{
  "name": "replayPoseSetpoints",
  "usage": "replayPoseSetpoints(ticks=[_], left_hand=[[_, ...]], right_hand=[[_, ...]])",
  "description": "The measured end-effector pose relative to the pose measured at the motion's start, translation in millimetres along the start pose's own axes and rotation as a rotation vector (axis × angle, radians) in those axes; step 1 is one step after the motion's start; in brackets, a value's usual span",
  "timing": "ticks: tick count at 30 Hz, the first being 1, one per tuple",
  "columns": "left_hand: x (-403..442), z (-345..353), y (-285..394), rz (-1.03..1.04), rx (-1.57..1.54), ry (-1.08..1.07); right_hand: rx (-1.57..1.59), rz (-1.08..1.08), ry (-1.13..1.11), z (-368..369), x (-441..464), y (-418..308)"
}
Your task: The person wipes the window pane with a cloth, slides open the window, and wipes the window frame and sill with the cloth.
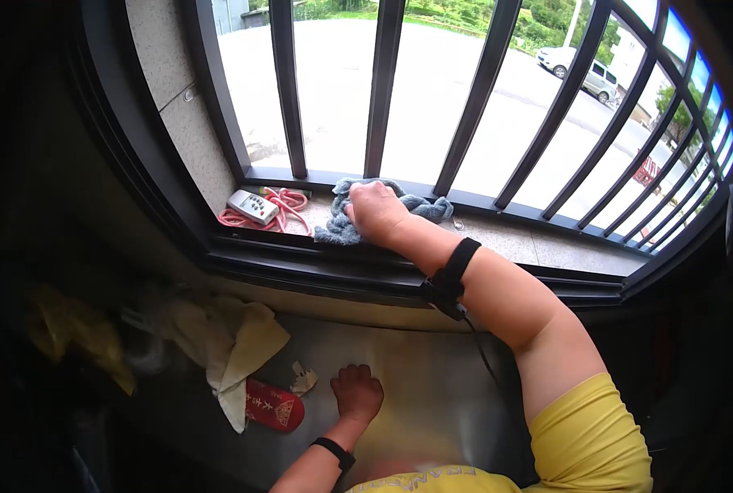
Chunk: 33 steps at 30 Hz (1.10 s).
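My right hand [374,212] is closed on a blue-grey rag [343,232], which lies bunched and twisted on the window sill against the foot of the dark bars. One end of the rag trails out to the right of my hand. Lower down, my left hand [356,393] rests as a fist on a shiny metal surface [432,370], and nothing shows in it. Just left of that fist are a torn pale scrap [303,380] and a red packet [273,405] with gold printing.
A white remote control [252,207] lies on a coiled pink cord [288,205] at the sill's left end. Dark window bars [383,90] rise behind the sill. Pale crumpled cloth or paper [247,345] covers part of the red packet. A thin cable [485,357] hangs from my right wristband.
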<state>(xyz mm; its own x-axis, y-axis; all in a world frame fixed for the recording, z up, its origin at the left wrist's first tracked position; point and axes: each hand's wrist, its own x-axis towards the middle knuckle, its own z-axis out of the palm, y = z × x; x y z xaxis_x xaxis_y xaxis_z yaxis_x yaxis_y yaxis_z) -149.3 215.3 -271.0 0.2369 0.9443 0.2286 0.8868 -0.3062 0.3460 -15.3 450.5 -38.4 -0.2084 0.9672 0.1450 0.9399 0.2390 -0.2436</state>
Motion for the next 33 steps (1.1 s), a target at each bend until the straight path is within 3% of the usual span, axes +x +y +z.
replayPoseSetpoints(ticks=[3, 4, 6, 9, 10, 12, 13, 14, 16, 20, 24, 26, 28, 30, 33], left_hand=[[-0.2, -3.9, 1.0, -0.022, -0.038, -0.025], [-0.5, -3.3, 1.1, -0.014, -0.032, -0.021], [-0.7, -3.6, 1.8, 0.023, -0.033, -0.021], [0.1, -4.3, 0.7, -0.007, -0.034, -0.087], [0.4, -3.7, 0.8, -0.017, -0.053, -0.09], [-1.7, -2.1, -1.0, -0.011, -0.075, -0.1], [-2.0, 0.7, -2.6, -0.012, -0.059, -0.088], [-2.0, 3.5, -2.3, -0.012, -0.046, -0.077], [-2.3, 3.3, 0.5, -0.02, -0.048, -0.078], [-7.9, 16.7, -6.1, -0.044, -0.034, -0.103], [-10.5, 23.4, -9.2, 0.006, -0.022, -0.025], [-11.7, 28.5, -7.9, -0.013, 0.018, 0.029], [-12.6, 28.9, -10.4, -0.014, 0.032, -0.027], [-10.9, 28.5, -7.5, -0.021, 0.05, -0.068], [-9.5, 17.6, -12.1, 0.006, 0.059, -0.054]], right_hand=[[-0.012, -0.17, 0.506, -7.7, 35.2, -22.8], [-0.117, -0.199, 0.476, -8.2, 46.0, -27.7], [-0.166, -0.106, 0.09, 15.8, 67.2, -21.7], [-0.119, -0.013, -0.099, 25.9, 59.2, -20.5], [-0.124, 0.002, -0.099, 27.7, 54.4, -9.3], [-0.394, -0.288, -0.012, 21.7, 30.3, 9.1], [-0.501, -0.272, -0.11, 11.4, 9.7, 11.9], [-0.439, -0.366, -0.02, 15.9, -6.8, 33.2], [-0.341, -0.291, -0.175, -3.1, -37.3, 66.1], [-0.322, -0.026, -0.194, -43.2, -105.1, 125.6], [-0.365, 0.291, -0.041, -64.1, -155.6, 184.0], [-0.17, 0.298, 0.282, -61.3, -152.6, 186.6], [0.018, 0.178, 0.339, -75.1, -135.6, 151.5], [0.1, 0.022, 0.094, -45.1, -123.7, 143.3], [-0.098, -0.043, -0.098, -34.9, -135.7, 173.6]])
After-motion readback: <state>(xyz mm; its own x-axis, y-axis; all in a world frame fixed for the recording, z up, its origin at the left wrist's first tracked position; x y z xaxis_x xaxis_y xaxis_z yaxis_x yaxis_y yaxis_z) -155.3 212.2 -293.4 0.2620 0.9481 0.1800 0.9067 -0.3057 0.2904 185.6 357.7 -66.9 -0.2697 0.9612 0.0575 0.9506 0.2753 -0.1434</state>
